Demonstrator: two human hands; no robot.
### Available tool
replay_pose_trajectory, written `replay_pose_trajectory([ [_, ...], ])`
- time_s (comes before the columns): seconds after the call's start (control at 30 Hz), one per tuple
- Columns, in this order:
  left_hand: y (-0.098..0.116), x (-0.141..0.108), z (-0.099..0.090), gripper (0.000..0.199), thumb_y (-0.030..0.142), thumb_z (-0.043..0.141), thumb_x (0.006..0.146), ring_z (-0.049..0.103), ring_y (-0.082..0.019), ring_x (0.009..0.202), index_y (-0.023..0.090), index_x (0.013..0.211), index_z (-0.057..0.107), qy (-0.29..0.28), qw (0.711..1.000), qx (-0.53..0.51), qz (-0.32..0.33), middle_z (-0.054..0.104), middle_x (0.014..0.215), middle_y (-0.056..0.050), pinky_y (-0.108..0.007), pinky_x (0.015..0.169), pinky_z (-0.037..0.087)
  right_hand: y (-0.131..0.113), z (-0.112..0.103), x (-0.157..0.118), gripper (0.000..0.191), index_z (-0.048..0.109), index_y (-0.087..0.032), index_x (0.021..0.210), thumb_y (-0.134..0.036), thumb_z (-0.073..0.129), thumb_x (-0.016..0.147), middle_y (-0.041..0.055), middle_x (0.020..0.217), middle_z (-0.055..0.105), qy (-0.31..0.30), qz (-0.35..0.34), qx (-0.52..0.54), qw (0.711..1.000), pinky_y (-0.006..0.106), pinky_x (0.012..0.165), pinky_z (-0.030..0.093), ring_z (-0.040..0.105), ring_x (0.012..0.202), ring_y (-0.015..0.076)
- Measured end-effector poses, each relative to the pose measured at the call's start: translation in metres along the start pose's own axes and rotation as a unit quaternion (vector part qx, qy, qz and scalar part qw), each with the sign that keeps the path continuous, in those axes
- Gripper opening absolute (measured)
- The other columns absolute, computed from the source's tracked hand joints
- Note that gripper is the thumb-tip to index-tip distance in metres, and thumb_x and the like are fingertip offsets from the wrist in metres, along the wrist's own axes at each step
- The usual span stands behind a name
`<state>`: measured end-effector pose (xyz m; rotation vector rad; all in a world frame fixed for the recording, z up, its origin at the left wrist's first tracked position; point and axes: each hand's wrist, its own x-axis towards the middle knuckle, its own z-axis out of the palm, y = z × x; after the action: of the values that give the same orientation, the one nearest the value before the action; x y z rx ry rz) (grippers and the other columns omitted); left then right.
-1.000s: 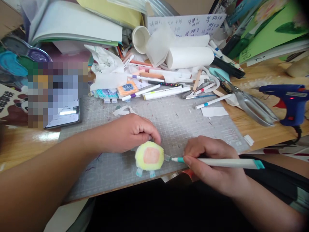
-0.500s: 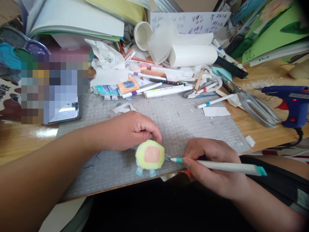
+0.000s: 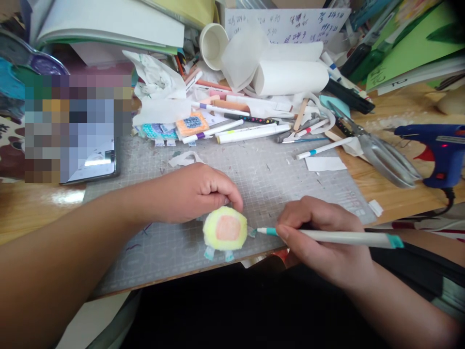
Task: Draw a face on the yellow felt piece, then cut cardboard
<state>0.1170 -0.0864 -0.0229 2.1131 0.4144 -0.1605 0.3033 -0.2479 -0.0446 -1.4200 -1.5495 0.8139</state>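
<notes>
A small yellow padded craft piece (image 3: 208,234) with a pink patch in its middle sits near the front edge of the grey cutting mat. Pale tabs with teal colouring stick out from its bottom and right side. Curled at its top edge, my left hand (image 3: 209,191) is closed and steadies it; the fingertips are partly hidden. My right hand (image 3: 323,237) grips a white felt-tip marker (image 3: 337,237) with teal ends. The marker lies nearly level, its tip touching or almost touching the right tab.
Behind the cutting mat (image 3: 261,179) lie several markers, paper rolls (image 3: 290,77) and a paper cup (image 3: 213,47). Silver scissors (image 3: 388,157) and a blue glue gun (image 3: 445,150) with a red light rest at the right. A phone (image 3: 98,167) is at the left.
The marker has become slightly more level, and its tip has moved a little right along the side tab. My left hand stays by the craft piece. The whole view has shifted slightly.
</notes>
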Motion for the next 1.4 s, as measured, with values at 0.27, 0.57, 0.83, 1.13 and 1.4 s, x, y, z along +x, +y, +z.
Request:
replay_pose_trajectory([
  [0.27,-0.002,-0.002,0.002,0.028,0.014,0.047,0.084,0.065,-0.012,0.079,0.022,0.091,0.073,0.028,1.000,0.005,-0.006,0.073,0.090,0.004,-0.019,0.071,0.044,0.004,-0.001,-0.002,0.018,0.054,-0.021,0.068,-0.016,0.060,0.084,-0.0008,0.057,0.058,0.006,0.022,0.101,0.995,0.026,0.045,0.037,0.052,0.049,0.0133],
  [0.57,-0.002,-0.003,0.018,0.022,0.026,0.048,0.091,0.065,-0.015,0.089,0.025,0.100,0.067,0.206,0.975,0.073,-0.029,0.073,0.097,0.004,-0.025,0.078,0.044,0.014,0.001,-0.004,0.021,0.058,-0.022,0.071,-0.033,0.064,0.087,-0.0044,0.048,0.054,0.185,0.038,0.275,0.943,0.027,0.052,0.043,0.049,0.047,0.0126],
  [0.83,-0.001,-0.007,0.009,0.014,0.025,0.052,0.087,0.064,-0.015,0.079,0.021,0.092,0.065,0.176,0.983,0.031,-0.052,0.071,0.087,0.002,-0.026,0.071,0.045,0.014,0.003,-0.004,0.023,0.057,-0.021,0.072,-0.037,0.070,0.083,-0.0037,0.053,0.057,0.184,0.123,0.266,0.938,0.023,0.047,0.034,0.049,0.050,0.0126],
  [1.13,-0.003,-0.007,0.016,0.012,0.028,0.048,0.083,0.058,-0.013,0.057,0.021,0.084,0.058,0.199,0.968,-0.105,-0.113,0.065,0.073,0.003,-0.025,0.056,0.043,0.010,-0.009,0.003,0.031,0.056,-0.019,0.068,-0.043,0.071,0.080,-0.0036,0.051,0.055,0.120,0.163,0.211,0.956,0.022,0.047,0.031,0.044,0.046,0.0100],
  [1.4,-0.008,-0.001,0.020,0.018,0.036,0.047,0.084,0.049,-0.011,0.046,0.020,0.088,0.053,0.203,0.945,-0.220,-0.132,0.054,0.059,0.007,-0.023,0.047,0.038,0.022,-0.019,0.022,0.036,0.053,-0.019,0.067,-0.049,0.070,0.077,-0.0039,0.048,0.053,0.117,0.145,0.211,0.960,0.022,0.047,0.033,0.045,0.045,0.0113],
])
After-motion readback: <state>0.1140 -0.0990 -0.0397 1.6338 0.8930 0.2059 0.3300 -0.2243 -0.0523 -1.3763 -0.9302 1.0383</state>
